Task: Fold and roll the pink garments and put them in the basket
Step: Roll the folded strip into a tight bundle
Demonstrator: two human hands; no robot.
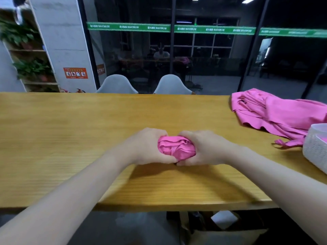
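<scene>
A tightly rolled pink garment [175,147] sits between both hands just above the middle of the wooden table [70,129]. My left hand [146,147] grips its left side and my right hand [205,149] grips its right side, fingers curled round the bundle. A loose heap of pink garments [276,112] lies at the table's far right. The white woven basket [315,147] stands at the right edge, partly cut off by the frame, with a bit of pink showing inside.
Two white chairs [116,84] stand behind the far table edge, in front of a dark glass wall. A shelf with plants [30,68] is at the far left. Cardboard boxes [226,227] lie on the floor under the table's near edge.
</scene>
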